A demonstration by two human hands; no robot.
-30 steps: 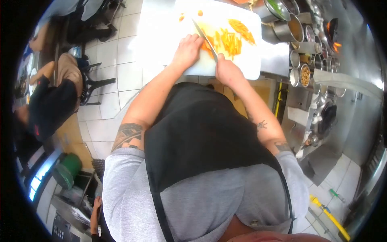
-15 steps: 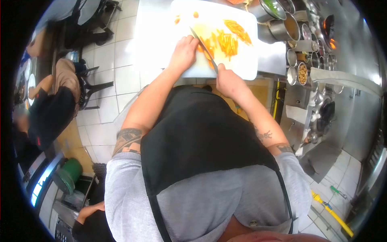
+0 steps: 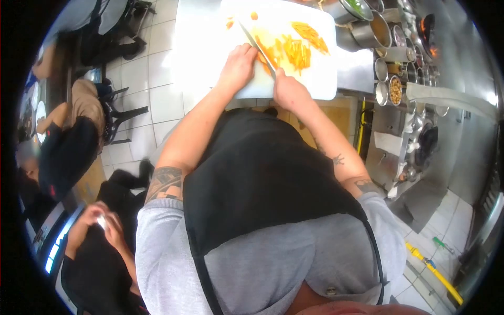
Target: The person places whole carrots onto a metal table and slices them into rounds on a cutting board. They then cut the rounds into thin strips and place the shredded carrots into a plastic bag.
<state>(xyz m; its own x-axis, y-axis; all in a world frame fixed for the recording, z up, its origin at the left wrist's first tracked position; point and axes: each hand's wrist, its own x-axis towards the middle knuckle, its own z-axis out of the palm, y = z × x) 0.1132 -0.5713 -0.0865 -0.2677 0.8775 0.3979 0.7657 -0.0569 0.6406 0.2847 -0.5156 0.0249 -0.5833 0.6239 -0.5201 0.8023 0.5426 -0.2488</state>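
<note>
My right hand (image 3: 289, 90) is closed around the handle of a knife (image 3: 255, 44), whose blade points up and left over a white cutting board (image 3: 321, 86). Beside the blade, on its left, my left hand (image 3: 240, 65) rests on the board with its fingers curled together; what lies under them is hidden. Cut orange pieces (image 3: 297, 54) are heaped right of the blade, and another pile of orange strips (image 3: 310, 35) lies farther up and right. A few small orange bits (image 3: 254, 16) sit near the board's upper left.
Metal pots (image 3: 371, 32) and small containers, one with brown pieces (image 3: 395, 90), stand along the right. A person in dark clothes (image 3: 73, 152) is at the left. Another person's hands (image 3: 105, 223) hold something small and white at the lower left.
My right hand and the knife have shifted slightly left and up. My left hand has moved a little left. At the lower left, the other person has come farther into view, both hands now showing.
</note>
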